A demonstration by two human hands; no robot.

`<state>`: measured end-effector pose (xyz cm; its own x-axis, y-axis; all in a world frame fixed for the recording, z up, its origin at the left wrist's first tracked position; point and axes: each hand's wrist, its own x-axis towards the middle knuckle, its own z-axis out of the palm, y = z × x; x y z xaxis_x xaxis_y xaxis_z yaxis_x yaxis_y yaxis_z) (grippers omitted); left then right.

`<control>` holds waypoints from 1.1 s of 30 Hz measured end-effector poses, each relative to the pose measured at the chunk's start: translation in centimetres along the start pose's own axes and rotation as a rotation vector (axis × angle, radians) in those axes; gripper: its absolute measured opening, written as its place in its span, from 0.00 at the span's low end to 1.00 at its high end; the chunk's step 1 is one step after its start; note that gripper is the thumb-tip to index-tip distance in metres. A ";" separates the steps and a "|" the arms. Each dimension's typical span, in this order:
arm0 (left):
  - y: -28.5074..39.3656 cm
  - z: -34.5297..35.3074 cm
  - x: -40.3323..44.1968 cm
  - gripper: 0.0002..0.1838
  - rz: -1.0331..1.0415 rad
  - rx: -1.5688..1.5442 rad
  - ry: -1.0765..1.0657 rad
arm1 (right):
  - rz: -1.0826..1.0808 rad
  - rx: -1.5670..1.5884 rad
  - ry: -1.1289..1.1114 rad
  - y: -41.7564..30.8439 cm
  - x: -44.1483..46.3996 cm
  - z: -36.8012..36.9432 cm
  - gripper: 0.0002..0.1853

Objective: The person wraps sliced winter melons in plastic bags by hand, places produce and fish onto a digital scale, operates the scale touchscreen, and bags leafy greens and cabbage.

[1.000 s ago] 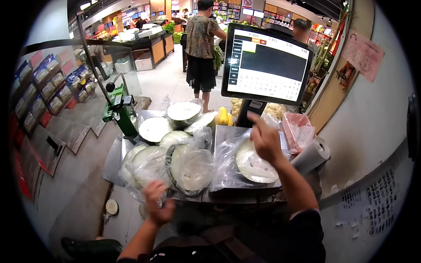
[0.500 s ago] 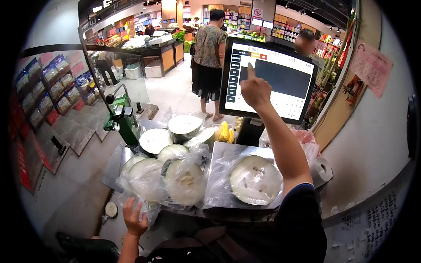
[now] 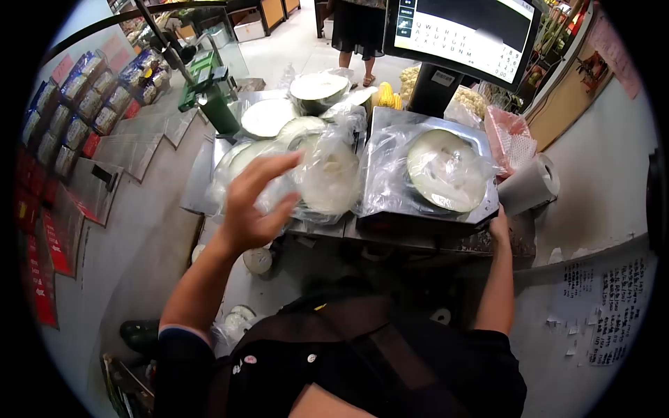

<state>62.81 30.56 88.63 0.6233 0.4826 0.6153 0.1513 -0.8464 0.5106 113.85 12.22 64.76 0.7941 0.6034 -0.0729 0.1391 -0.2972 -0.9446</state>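
My left hand is raised with its fingers apart, in front of several pale cut melon pieces wrapped in clear plastic. Nothing is in it. Near the lower right corner of the metal scale is my right hand, its fingers partly hidden at the scale's edge; whether they hold anything does not show. On the scale lies one wrapped melon slice, cut face up. Behind the scale, the screen shows a keyboard layout.
A green device stands left of the melons. Corn lies behind them. Right of the scale are a pink net bag and a white roll. A person in a black skirt stands beyond the counter.
My right hand has left the screen and come down to the scale's right corner. My left hand has risen to the wrapped melons. The view has tilted downward.
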 end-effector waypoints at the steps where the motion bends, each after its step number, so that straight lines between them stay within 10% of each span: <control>1: 0.4 1.2 1.8 0.29 0.026 -0.054 -0.102 | -0.053 0.063 -0.013 -0.2 -1.5 0.8 0.33; 5: 0.1 8.7 7.2 0.59 0.139 0.172 -0.468 | -0.046 0.199 0.088 1.7 -2.3 1.3 0.35; 9: -3.8 16.9 7.7 0.69 -0.154 0.306 -0.745 | 0.171 -0.286 0.233 -4.6 -6.9 2.4 0.27; 13: -8.8 21.3 5.6 0.58 -0.435 -0.058 -0.597 | 0.214 -0.706 0.067 -2.2 -7.3 0.6 0.17; 16: -5.7 19.8 7.1 0.22 -0.439 0.169 -0.750 | -0.045 -1.032 0.304 -0.9 -7.5 0.0 0.14; 19: -4.2 17.4 8.0 0.06 -0.284 0.226 -0.591 | 0.098 -0.603 0.220 -3.0 -4.5 -4.7 0.13; 20: -5.2 17.3 7.9 0.07 -0.166 0.154 -0.549 | 0.022 -0.036 0.135 -4.8 -4.1 -5.3 0.10; 23: -3.9 15.2 8.9 0.06 -0.211 0.059 -0.504 | -0.186 0.403 -0.387 -20.6 -8.8 4.0 0.06; 25: -4.3 13.5 9.6 0.06 -0.209 0.065 -0.460 | -0.035 0.193 -0.787 -21.0 -8.0 11.3 0.11; 27: -4.1 10.8 9.9 0.08 -0.202 0.008 -0.419 | -0.463 -0.646 -0.497 -21.1 -8.8 16.8 0.22; 31: -1.4 3.8 11.3 0.09 -0.073 0.018 -0.422 | -0.937 -0.581 -0.470 -28.0 -8.6 18.6 0.58; 33: 0.6 0.2 12.4 0.07 -0.059 0.115 -0.619 | -1.173 -0.228 -0.794 -32.2 -7.8 22.3 0.48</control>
<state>70.82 35.97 96.46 0.9346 0.3385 0.1094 0.2587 -0.8579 0.4440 90.02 33.61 88.61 -0.3675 0.8023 0.4704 0.6212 0.5882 -0.5178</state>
